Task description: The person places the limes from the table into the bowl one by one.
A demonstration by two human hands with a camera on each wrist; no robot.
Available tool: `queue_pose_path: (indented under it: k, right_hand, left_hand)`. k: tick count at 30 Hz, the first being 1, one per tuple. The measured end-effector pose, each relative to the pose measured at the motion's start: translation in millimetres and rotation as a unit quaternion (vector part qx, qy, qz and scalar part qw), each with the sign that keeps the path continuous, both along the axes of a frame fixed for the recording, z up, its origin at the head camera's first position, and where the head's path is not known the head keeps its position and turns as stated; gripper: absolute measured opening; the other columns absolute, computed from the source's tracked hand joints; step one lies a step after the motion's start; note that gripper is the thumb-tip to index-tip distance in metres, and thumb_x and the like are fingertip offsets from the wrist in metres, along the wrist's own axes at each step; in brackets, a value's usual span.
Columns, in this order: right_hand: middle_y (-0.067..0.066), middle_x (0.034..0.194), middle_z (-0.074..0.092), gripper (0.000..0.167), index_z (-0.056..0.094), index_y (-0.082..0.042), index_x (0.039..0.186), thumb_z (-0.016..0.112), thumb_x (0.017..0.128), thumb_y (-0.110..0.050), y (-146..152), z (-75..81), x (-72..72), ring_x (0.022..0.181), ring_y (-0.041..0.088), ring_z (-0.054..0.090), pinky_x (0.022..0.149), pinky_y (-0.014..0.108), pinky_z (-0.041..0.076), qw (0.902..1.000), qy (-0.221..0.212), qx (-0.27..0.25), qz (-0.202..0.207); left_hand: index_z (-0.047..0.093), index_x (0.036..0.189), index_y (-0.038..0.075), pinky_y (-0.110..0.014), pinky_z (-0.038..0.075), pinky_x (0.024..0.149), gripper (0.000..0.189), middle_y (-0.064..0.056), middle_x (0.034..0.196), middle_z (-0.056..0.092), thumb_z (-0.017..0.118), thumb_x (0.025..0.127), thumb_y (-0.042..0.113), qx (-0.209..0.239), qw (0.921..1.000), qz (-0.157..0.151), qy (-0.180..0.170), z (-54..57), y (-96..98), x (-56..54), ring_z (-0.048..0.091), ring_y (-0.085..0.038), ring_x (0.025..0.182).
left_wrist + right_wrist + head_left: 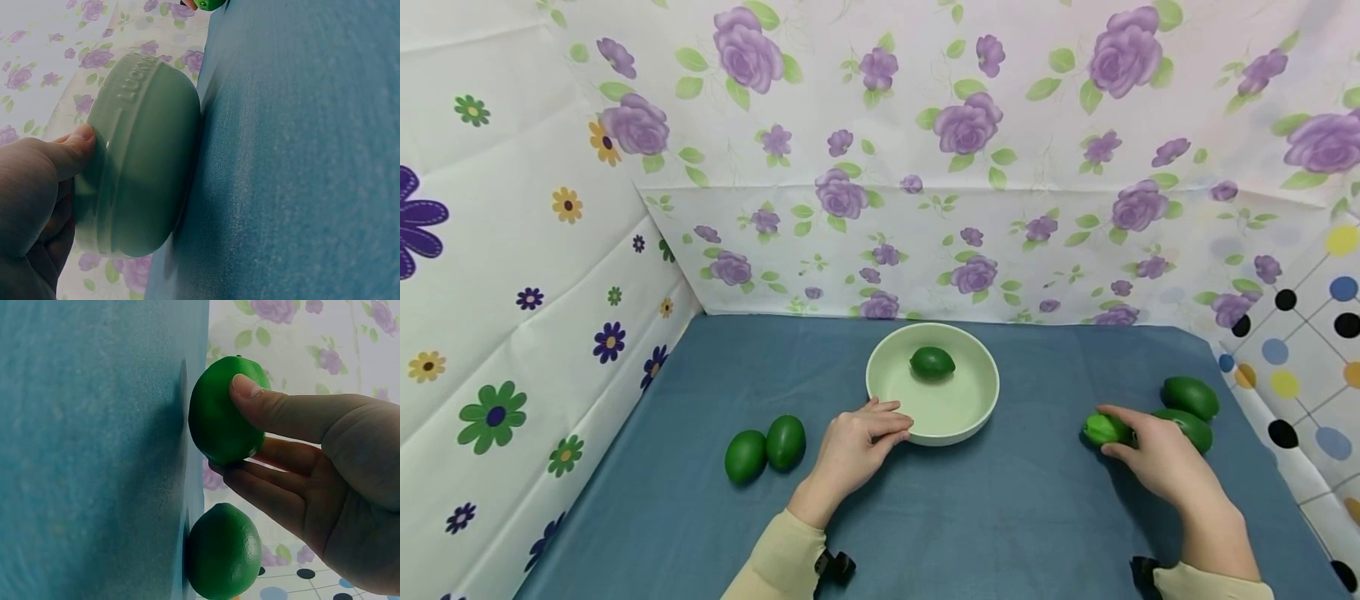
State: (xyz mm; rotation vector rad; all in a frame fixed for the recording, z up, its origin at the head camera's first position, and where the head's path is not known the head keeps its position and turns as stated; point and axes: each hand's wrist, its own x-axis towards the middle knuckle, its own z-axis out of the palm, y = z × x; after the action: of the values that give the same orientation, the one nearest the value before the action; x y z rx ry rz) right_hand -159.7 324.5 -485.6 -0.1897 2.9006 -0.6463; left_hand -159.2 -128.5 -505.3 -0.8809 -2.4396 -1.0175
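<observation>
A pale green bowl [951,417] stands on the blue cloth with one lime [932,363] inside it. At its near left edge my left hand [853,446] pinches the rim, the thumb [80,140] on the outer wall as seen in the left wrist view. Over on the right, my right hand [1168,462] grips a green lime [219,412] between thumb and fingers; whether that lime touches the cloth I cannot tell. Two more limes lie close by the right hand: one farther back [1191,397] and another lime [1193,431] partly hidden behind the hand.
Left of the bowl, a pair of limes, one lime [746,457] and a second lime [786,442], lie side by side. Blue cloth [1000,517] covers the table. A flowered sheet [917,233] hangs along the back, with patterned sheets at both sides.
</observation>
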Motion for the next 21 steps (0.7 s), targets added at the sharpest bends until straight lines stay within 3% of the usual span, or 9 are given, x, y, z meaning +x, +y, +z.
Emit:
queue_pose_path:
  k: [21]
  right_hand:
    - [0.036, 0.144, 0.058, 0.069, 0.054, -0.001, 0.156, 0.082, 0.097, -0.024, 2.9, -1.4, 1.6, 0.126, 0.057, 0.059, 0.092, 0.071, 0.056, 0.9999, 0.012, -0.006, -0.003]
  left_hand:
    - [0.087, 0.109, 0.009, -0.049, 0.052, 0.116, 0.018, 0.001, 0.108, 0.082, 0.086, 0.092, 0.012, 0.009, 0.9999, -0.003, 0.010, -0.4, 0.5, -0.7, 0.073, -0.020, 0.121]
